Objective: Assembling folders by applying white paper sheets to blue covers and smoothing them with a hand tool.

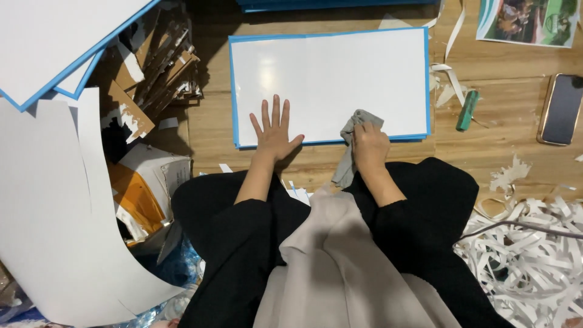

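A white board with a blue edge (pixel 328 67) lies flat on the wooden floor in front of me. My left hand (pixel 274 130) rests palm down on its near edge, fingers spread, holding nothing. My right hand (pixel 369 144) is closed around a grey cloth (pixel 352 143) that is pressed against the board's near right part. The cloth's loose end hangs down toward my lap.
More white blue-edged boards (pixel 54 42) are stacked at the upper left, beside torn cardboard scraps (pixel 158 67) and an open box (pixel 155 176). A large white sheet (pixel 54 231) curls at left. A green cutter (pixel 467 110), a phone (pixel 560 109), a photo print (pixel 527 21) and paper strips (pixel 534 243) lie at right.
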